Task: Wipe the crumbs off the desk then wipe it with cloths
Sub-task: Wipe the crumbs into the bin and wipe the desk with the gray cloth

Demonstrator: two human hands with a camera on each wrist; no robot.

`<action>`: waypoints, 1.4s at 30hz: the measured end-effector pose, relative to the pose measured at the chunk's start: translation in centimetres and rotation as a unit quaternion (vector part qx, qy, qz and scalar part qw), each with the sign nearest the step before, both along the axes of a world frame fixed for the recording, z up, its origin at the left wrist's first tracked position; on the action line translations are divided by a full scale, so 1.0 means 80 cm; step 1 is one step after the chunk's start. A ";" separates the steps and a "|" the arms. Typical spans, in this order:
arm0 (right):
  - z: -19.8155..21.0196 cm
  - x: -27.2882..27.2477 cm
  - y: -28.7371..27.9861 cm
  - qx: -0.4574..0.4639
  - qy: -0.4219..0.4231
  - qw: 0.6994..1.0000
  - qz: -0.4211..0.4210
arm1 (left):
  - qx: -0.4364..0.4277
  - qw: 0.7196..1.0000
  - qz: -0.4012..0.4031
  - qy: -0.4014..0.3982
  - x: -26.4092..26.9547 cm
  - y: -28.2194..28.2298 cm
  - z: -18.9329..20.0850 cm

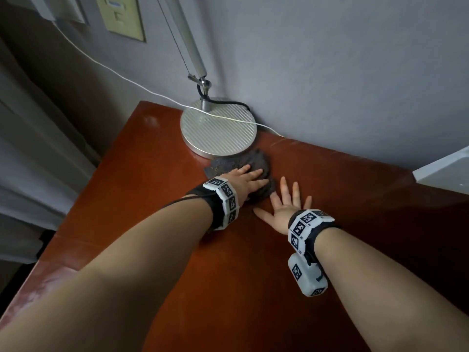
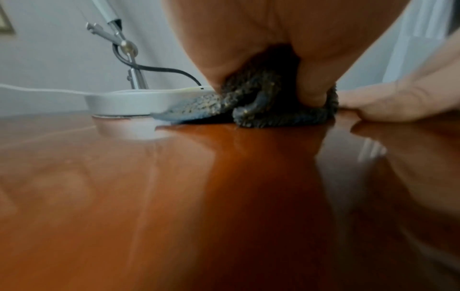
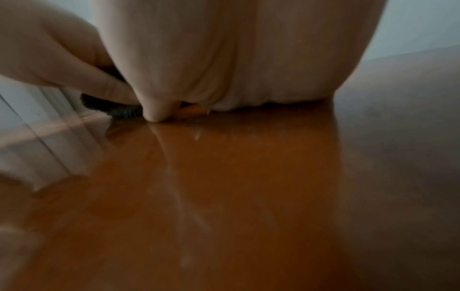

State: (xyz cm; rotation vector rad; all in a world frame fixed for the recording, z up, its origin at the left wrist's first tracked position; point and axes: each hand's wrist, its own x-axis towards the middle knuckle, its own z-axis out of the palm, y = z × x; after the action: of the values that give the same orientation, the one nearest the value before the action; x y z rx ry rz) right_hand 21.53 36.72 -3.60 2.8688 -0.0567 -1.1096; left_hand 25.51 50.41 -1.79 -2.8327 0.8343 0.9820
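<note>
A dark grey cloth [image 1: 229,162] lies bunched on the glossy red-brown desk [image 1: 157,189], right against the lamp base. My left hand [image 1: 250,180] presses down on its near part with the fingers stretched out over it. In the left wrist view the cloth [image 2: 263,102] is folded up under the palm and carries tan specks. My right hand [image 1: 284,207] lies flat on the bare desk just right of the cloth, fingers spread, holding nothing. The right wrist view shows its palm [image 3: 224,59] on the wood and the cloth's edge [image 3: 119,111] beside it.
A round ribbed metal lamp base [image 1: 218,128] stands at the back by the grey wall, with its pole, a black cord and a white cable [image 1: 127,81] across it. A white object [image 1: 444,171] juts in at the right. The desk's left edge [image 1: 76,207] drops off beside curtains.
</note>
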 end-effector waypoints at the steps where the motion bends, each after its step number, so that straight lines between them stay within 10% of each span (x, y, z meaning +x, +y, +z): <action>1: 0.001 0.000 0.000 0.000 0.004 1.000 0.002 | 0.019 1.000 -0.009 0.012 0.008 -0.004 0.002; 15: 0.002 -0.004 -0.005 0.024 0.001 1.000 0.011 | -0.080 0.982 0.167 -0.037 -0.012 0.100 -0.011; 22: 0.002 -0.004 -0.007 0.032 0.001 0.999 0.014 | -0.121 0.915 0.378 -0.079 -0.021 0.172 -0.008; 29: 0.001 -0.005 -0.002 0.011 -0.014 1.000 0.017 | -0.050 0.993 0.098 0.039 -0.106 0.039 0.008; 32: 0.003 -0.005 -0.002 0.007 -0.016 1.000 0.015 | -0.004 0.988 0.135 0.074 -0.108 0.041 -0.004; 42: 0.006 -0.009 -0.003 0.017 -0.009 1.000 0.024 | -0.046 0.853 0.515 -0.065 -0.120 0.281 -0.018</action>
State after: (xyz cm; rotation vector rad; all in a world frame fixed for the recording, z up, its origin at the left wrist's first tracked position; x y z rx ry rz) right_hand 20.84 36.51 -3.12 2.8931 0.0299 -1.0878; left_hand 15.92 72.87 -3.26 -3.3195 -0.8039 0.7295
